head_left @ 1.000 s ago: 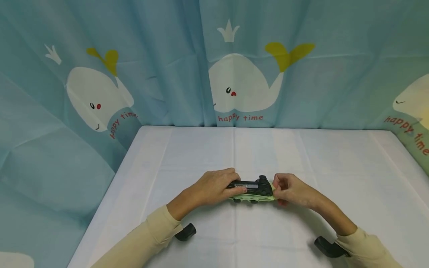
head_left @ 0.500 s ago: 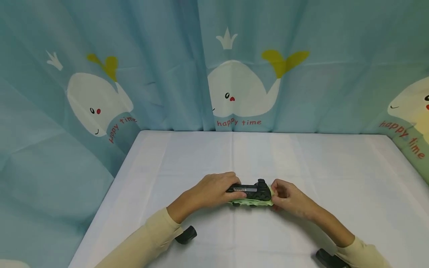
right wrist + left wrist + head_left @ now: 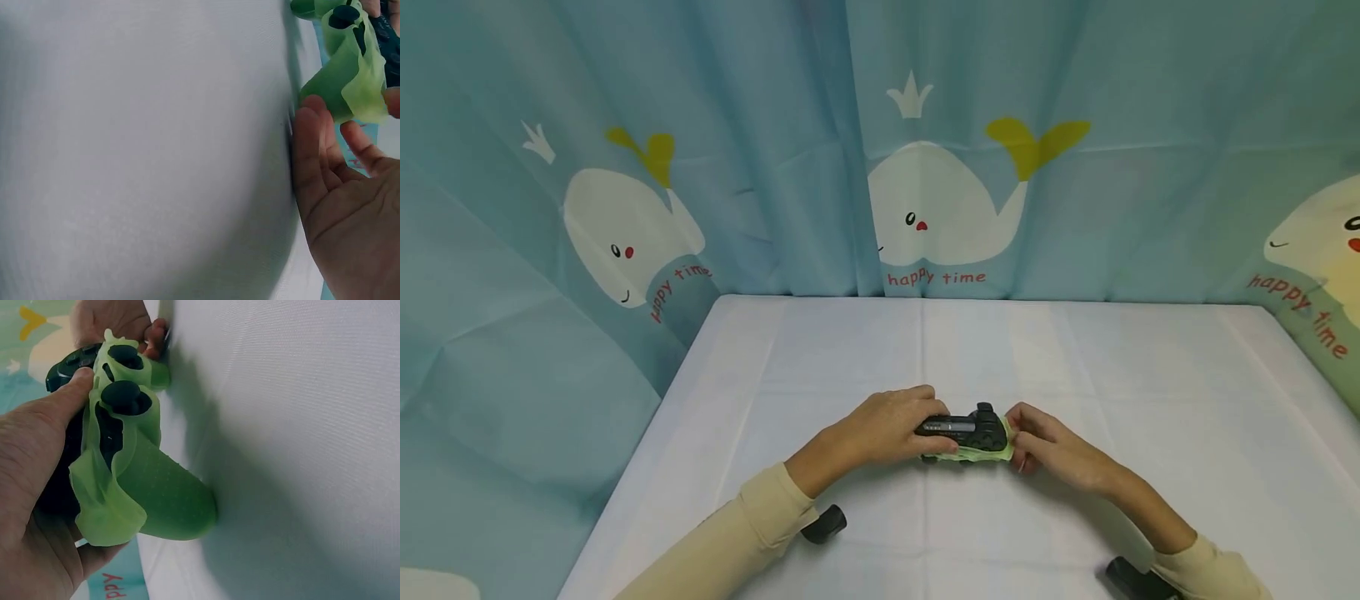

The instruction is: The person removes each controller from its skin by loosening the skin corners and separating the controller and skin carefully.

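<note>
A black game controller (image 3: 987,433) stands on its edge, thumbsticks facing me, above the white table. A translucent green silicone cover (image 3: 169,494) wraps its thumbstick face and handles, with a loose flap folded out in the left wrist view. My left hand (image 3: 891,427) grips the controller at its left end, thumb along the black body. At the other end, my right hand (image 3: 1060,448) pinches the cover's edge; in the right wrist view its thumb touches the flap and other fingers lie against the covered handle. The controller's left end is hidden behind my left hand.
A white cloth covers the table (image 3: 820,350). Blue curtains (image 3: 790,150) printed with whales hang behind it and at both sides. Black wrist devices (image 3: 825,525) show below both cuffs.
My right hand's fingers have loosened and shifted at the cover's right edge. My left hand and the controller stay nearly in place, while the head view has tilted slightly.
</note>
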Demonstrator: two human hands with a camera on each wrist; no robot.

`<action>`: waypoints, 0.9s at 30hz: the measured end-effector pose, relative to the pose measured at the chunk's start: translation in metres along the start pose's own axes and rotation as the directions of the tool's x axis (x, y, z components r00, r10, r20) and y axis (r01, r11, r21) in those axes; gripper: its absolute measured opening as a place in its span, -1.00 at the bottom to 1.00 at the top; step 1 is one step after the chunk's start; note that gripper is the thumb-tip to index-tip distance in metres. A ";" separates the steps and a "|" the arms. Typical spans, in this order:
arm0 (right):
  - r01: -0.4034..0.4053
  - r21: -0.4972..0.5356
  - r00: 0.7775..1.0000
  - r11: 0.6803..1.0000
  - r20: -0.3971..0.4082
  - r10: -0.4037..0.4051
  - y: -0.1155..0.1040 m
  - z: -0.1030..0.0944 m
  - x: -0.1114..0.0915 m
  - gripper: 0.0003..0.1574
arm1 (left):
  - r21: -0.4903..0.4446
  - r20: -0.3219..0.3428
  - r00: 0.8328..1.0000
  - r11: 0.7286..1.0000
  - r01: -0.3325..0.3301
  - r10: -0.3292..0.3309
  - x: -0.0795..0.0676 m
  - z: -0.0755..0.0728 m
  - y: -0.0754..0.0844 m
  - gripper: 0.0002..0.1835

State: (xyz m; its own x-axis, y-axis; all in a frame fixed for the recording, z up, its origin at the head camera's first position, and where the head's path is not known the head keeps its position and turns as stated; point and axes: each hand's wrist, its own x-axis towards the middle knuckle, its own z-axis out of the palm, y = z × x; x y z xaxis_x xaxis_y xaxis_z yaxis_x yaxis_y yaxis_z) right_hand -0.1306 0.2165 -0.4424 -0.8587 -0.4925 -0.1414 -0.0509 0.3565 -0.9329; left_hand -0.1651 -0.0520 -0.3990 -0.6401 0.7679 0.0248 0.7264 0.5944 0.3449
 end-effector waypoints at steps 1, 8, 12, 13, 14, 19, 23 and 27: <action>0.001 0.001 1.000 1.000 -0.003 -0.001 0.000 -0.001 0.001 -0.80 | -0.009 -0.001 1.000 1.000 0.000 0.000 0.000 0.001 0.000 -0.52; 0.012 0.073 1.000 0.997 0.007 -0.012 -0.001 -0.004 0.010 -0.67 | -0.011 -0.007 1.000 1.000 0.000 0.000 -0.001 0.004 0.002 -0.56; 0.011 0.067 1.000 0.998 -0.013 -0.010 -0.001 -0.003 0.014 -0.66 | -0.003 -0.004 1.000 1.000 0.017 -0.017 0.000 0.004 0.001 -0.55; 0.008 0.051 1.000 0.999 -0.030 -0.007 -0.001 -0.002 0.015 -0.66 | -0.015 -0.001 1.000 1.000 0.025 -0.025 0.001 0.003 0.000 -0.55; 0.005 0.040 0.999 0.999 -0.048 -0.003 -0.002 -0.001 0.016 -0.65 | -0.050 0.006 0.999 0.998 0.035 -0.035 0.003 0.001 -0.002 -0.55; 0.038 0.027 0.981 0.999 -0.192 -0.032 -0.003 0.005 0.015 -0.70 | -0.368 0.038 0.996 0.926 0.088 -0.079 0.013 -0.005 -0.015 -0.61; 0.081 0.048 0.965 0.996 -0.255 -0.066 -0.005 0.008 0.011 -0.73 | -0.513 0.041 0.994 0.852 0.105 -0.098 0.018 -0.005 -0.027 -0.70; 0.074 0.042 0.966 0.996 -0.253 -0.061 -0.006 0.010 0.009 -0.68 | -0.556 0.050 0.988 0.818 0.151 -0.148 0.020 0.000 -0.038 -0.74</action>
State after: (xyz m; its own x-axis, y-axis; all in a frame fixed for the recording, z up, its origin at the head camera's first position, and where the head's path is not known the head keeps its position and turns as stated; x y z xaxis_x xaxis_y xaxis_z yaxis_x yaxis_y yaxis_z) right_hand -0.1326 0.2023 -0.4411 -0.9550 -0.2966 0.0038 -0.0924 0.2853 -0.9540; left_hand -0.2053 -0.0594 -0.4121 -0.7275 0.6821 -0.0736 0.3584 0.4693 0.8070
